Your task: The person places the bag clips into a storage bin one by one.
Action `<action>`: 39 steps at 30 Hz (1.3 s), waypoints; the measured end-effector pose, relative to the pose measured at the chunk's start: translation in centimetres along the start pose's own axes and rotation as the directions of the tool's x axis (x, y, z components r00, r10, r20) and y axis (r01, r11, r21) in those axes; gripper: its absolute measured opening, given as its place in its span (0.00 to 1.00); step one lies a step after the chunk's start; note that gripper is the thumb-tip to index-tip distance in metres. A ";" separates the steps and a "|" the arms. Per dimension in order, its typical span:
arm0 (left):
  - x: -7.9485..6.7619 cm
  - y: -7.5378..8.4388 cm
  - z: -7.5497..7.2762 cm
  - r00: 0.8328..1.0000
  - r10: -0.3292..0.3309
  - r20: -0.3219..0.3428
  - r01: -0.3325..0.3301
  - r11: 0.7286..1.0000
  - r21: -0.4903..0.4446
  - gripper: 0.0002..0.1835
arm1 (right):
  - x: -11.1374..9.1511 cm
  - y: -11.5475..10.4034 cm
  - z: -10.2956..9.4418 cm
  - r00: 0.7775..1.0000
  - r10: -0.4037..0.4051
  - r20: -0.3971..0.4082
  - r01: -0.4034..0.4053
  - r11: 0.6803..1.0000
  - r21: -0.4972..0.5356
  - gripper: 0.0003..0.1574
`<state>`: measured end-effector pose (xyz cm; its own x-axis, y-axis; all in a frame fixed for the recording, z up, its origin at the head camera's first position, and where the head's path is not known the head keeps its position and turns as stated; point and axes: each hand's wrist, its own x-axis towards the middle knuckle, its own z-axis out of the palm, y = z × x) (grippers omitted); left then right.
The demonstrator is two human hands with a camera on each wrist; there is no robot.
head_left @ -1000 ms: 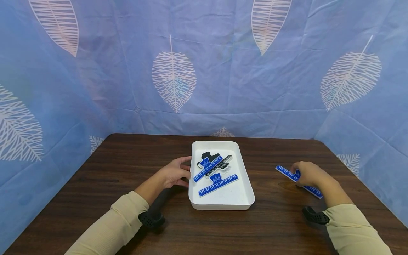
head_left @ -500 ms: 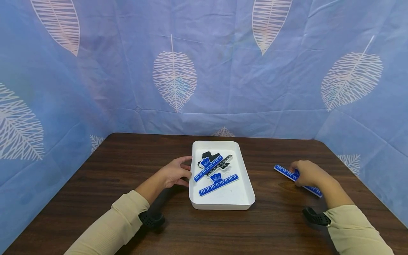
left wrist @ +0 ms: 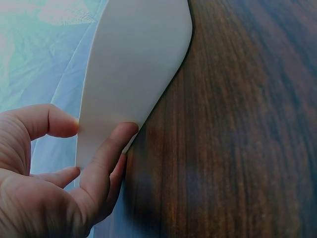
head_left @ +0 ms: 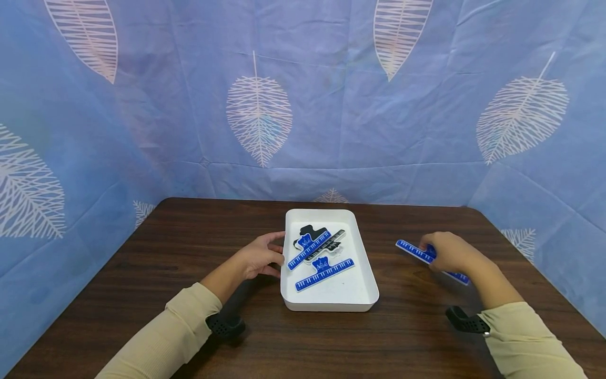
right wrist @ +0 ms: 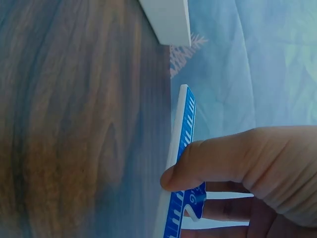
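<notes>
My right hand (head_left: 452, 252) pinches a blue clip (head_left: 411, 249) printed with white piano keys, over the right part of the table. In the right wrist view the thumb lies across the face of this blue clip (right wrist: 188, 121), and other fingers are behind it. A white tray (head_left: 366, 287) sits at the middle. My left hand (head_left: 262, 258) touches its left side. In the left wrist view fingertips (left wrist: 128, 130) rest against the outer tray wall (left wrist: 133, 59). Inside the tray lie two blue keyboard clips (head_left: 325, 275) and a black-and-white keyboard clip (head_left: 338, 237), partly overlapped.
A black shape (head_left: 312, 231) is partly hidden under the clips in the tray. All stands on a dark wooden table (head_left: 199, 226). Blue cloth (head_left: 326, 121) with white leaf prints hangs behind and at both sides. A black band (head_left: 466, 320) is on the right wrist.
My right hand has raised the blue clip slightly and moved it left, toward the tray. The left hand and the tray have stayed in place.
</notes>
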<state>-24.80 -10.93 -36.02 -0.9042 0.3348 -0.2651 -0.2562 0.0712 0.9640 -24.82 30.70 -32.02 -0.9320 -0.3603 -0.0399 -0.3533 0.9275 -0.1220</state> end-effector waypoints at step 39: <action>-0.2 0.2 0.0 1.000 -0.011 0.003 0.011 1.000 -0.013 0.45 | 0.4 -7.2 -3.0 0.983 -0.182 -0.014 0.180 0.982 -0.062 0.18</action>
<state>-24.68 -10.96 -35.77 -0.9003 0.3372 -0.2754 -0.2703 0.0630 0.9607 -22.87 24.20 -28.19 -0.8534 -0.5213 -0.0030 -0.5200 0.8517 -0.0652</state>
